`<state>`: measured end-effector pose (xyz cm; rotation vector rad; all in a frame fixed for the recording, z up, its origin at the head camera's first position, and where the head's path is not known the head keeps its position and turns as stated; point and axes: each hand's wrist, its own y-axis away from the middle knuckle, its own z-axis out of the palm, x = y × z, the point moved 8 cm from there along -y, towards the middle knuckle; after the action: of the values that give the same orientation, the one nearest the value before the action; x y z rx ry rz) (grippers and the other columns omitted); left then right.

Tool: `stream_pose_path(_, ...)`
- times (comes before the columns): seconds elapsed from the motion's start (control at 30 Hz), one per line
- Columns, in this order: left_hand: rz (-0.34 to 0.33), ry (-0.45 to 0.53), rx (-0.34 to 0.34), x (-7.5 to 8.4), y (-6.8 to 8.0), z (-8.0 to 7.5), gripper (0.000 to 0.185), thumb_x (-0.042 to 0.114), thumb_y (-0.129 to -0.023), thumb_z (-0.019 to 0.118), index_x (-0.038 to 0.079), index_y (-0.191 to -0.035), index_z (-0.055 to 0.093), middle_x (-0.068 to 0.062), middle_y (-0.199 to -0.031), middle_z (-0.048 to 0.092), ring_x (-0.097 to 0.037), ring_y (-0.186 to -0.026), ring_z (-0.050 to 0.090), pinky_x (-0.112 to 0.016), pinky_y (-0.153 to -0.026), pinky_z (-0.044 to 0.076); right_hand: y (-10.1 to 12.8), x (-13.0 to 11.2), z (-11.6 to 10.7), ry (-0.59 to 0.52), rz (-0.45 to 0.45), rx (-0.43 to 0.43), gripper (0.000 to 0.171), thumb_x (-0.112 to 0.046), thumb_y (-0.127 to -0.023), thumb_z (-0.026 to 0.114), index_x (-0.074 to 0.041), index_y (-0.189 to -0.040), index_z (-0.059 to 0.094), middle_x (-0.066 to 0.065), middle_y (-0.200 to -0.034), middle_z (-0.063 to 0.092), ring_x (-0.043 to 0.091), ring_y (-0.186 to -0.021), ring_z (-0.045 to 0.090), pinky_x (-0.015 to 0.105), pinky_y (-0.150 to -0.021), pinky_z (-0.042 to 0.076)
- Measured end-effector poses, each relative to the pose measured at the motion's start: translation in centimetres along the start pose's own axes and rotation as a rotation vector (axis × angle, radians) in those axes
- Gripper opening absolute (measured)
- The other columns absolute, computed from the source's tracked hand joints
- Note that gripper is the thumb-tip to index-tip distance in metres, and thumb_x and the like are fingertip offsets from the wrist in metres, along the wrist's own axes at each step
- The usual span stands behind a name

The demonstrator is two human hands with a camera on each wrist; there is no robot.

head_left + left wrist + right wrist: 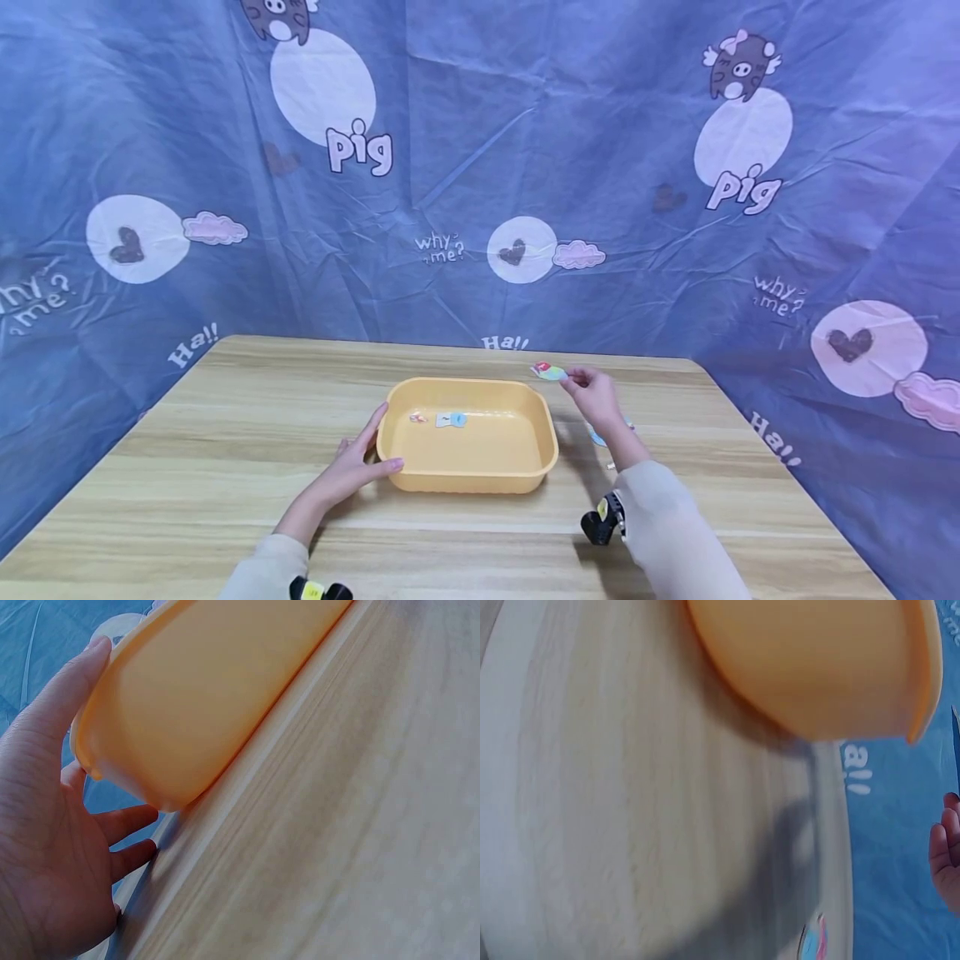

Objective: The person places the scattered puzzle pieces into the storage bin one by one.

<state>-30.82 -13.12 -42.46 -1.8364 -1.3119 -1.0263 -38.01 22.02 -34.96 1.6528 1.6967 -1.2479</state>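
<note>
We steady the shallow orange plastic tray (542, 467) at frame centre with left hand (352, 467), fingers straight. Right hand (596, 398) pinches a small colourful paper card (550, 372) right of centre; next, probably carry it over the tray.

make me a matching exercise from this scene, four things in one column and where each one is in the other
Things:
1. left hand
2. right hand
3. blue and white card
4. yellow tray

Places:
a. lying inside the tray
b. on the wooden table
c. against the tray's left wall
d. raised right of the tray, pinching a colourful card

Pairs: 1-c, 2-d, 3-a, 4-b
</note>
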Motion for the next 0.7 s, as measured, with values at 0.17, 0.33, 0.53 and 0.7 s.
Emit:
stream_pose_path(0.17, 0.003, -0.004, 0.002, 0.0, 0.0, -0.1, 0.088, 0.036, -0.075, 0.063, 0.023, -0.140, 0.005, -0.016, -0.137, 0.023, -0.029, -0.126, 0.011, -0.051, -0.094, -0.016, -0.1, -1.2, 1.1, -0.058, -0.012, -0.016, 0.023, -0.005, -0.079, 0.059, 0.009, -0.098, 0.058, 0.017, -0.086, 0.060, 0.023, -0.080, 0.055, 0.021, -0.065, 0.045)
stream_pose_path(0.33, 0.009, -0.008, 0.001, 0.0, 0.0, -0.1, 0.089, 0.038, -0.075, 0.063, 0.023, -0.140, 0.005, -0.015, -0.137, 0.022, -0.029, -0.126, 0.011, -0.051, -0.094, -0.015, 0.0, -2.4, 2.1, -0.113, -0.023, -0.022, 0.022, -0.004, -0.078, 0.061, 0.008, -0.096, 0.059, 0.015, -0.083, 0.060, 0.018, -0.076, 0.055, 0.018, -0.064, 0.045)
stream_pose_path(0.53, 0.006, -0.009, 0.001, 0.0, 0.0, -0.1, 0.089, 0.039, -0.074, 0.063, 0.024, -0.140, 0.005, -0.016, -0.137, 0.022, -0.029, -0.126, 0.012, -0.051, -0.095, -0.015, 0.3, -3.3, 3.3, -0.175, -0.035, -0.035, 0.019, -0.001, -0.076, 0.062, 0.009, -0.093, 0.059, 0.014, -0.080, 0.060, 0.013, -0.072, 0.053, 0.017, -0.063, 0.045)
stream_pose_path(0.7, 0.000, -0.011, 0.001, -0.1, 0.0, -0.1, 0.089, 0.039, -0.074, 0.063, 0.023, -0.140, 0.005, -0.016, -0.137, 0.023, -0.029, -0.126, 0.012, -0.050, -0.095, -0.015, 0.5, -3.6, 4.4, -0.206, -0.025, -0.049, 0.018, 0.001, -0.075, 0.062, 0.009, -0.090, 0.060, 0.011, -0.077, 0.060, 0.010, -0.068, 0.053, 0.017, -0.060, 0.045)
